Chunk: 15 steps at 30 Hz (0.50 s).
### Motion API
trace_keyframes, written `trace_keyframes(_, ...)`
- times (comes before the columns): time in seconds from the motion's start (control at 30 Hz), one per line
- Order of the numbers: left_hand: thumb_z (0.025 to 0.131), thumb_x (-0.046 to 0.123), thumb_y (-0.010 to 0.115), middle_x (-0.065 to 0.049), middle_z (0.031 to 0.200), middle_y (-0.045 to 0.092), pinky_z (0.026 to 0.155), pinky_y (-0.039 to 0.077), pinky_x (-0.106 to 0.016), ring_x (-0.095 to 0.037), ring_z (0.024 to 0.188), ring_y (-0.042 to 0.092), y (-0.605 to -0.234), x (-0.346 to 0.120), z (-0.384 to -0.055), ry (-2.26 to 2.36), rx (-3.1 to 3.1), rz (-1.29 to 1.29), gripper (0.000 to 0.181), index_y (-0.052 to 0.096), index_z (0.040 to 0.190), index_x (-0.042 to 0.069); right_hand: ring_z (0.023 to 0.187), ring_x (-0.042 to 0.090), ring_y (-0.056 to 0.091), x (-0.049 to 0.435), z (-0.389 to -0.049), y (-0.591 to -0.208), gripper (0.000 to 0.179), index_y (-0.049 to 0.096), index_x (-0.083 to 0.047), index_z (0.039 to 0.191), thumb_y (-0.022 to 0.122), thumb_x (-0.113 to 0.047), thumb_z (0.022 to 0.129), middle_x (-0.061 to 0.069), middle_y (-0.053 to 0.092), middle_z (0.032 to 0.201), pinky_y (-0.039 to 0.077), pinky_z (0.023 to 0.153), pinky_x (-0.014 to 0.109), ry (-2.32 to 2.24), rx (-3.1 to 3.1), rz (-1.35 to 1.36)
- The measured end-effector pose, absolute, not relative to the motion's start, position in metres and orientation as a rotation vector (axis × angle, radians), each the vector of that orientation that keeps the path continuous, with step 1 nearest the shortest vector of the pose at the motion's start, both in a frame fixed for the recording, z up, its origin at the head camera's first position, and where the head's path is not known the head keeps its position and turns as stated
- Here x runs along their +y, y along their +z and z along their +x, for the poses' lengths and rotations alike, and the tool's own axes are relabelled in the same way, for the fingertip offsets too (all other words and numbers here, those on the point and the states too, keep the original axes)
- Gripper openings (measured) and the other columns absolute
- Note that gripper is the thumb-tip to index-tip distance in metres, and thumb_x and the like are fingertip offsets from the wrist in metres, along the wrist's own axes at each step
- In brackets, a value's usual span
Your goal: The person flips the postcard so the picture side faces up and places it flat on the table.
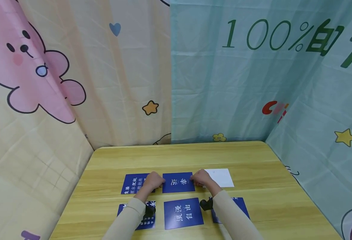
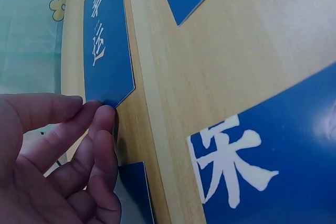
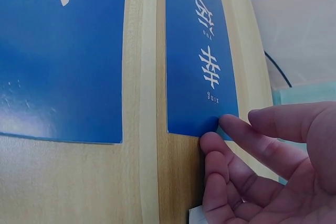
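Observation:
A blue card (image 1: 178, 182) with large white characters lies in the middle of the far row on the wooden table. My left hand (image 1: 154, 181) holds its left edge at the fingertips, seen close in the left wrist view beside the card (image 2: 107, 45). On its right edge, my right hand (image 1: 202, 178) grips the corner; in the right wrist view the index fingertip rests on the card (image 3: 197, 61) and the other fingers curl beside it. Both forearms, in light sleeves, reach over the near row. Another blue card (image 1: 183, 213) lies between them.
A text-covered blue card (image 1: 131, 182) lies left of my left hand, and a white card (image 1: 220, 177) lies right of my right hand. Sleeves partly cover two near-row blue cards, one left (image 1: 147, 224) and one right (image 1: 242, 206). Printed curtains (image 1: 134, 66) hang behind the table (image 1: 178, 156).

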State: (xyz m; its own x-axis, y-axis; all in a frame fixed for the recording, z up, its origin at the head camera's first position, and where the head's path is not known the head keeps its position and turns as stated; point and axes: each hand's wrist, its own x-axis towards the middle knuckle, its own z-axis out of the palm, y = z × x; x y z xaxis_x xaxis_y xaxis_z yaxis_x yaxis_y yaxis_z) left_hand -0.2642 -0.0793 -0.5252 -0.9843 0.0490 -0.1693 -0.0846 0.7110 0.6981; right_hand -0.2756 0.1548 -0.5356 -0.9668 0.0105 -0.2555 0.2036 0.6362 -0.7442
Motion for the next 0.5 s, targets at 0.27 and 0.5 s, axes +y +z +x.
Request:
trace_keyframes(0.27, 0.081, 0.016, 0.063, -0.008, 0.053, 0.058, 0.043, 0.037, -0.027, -0.020, 0.046, 0.051, -0.5250, -0.0799, -0.2654, 1.191, 2.701, -0.043, 0.027, 0.064, 0.058, 0.002, 0.042, 0.015, 0.044, 0.1545, -0.2764, -0.5340, 0.028, 0.061, 0.000, 0.056, 0.064, -0.014, 0.080, 0.005, 0.052, 0.048, 0.033, 0.039, 0.022, -1.231, 2.632, 0.179)
trace_keyframes(0.5, 0.082, 0.011, 0.057, -0.002, 0.048, 0.050, 0.039, 0.028, -0.024, -0.012, 0.041, 0.038, -0.5257, -0.0763, -0.2639, 1.275, 2.680, 0.066, 0.028, 0.062, 0.058, -0.002, 0.044, 0.014, 0.044, 0.1588, -0.2744, -0.5319, 0.031, 0.062, 0.000, 0.059, 0.064, -0.018, 0.084, 0.004, 0.054, 0.051, 0.033, 0.040, 0.022, -1.236, 2.571, 0.103)
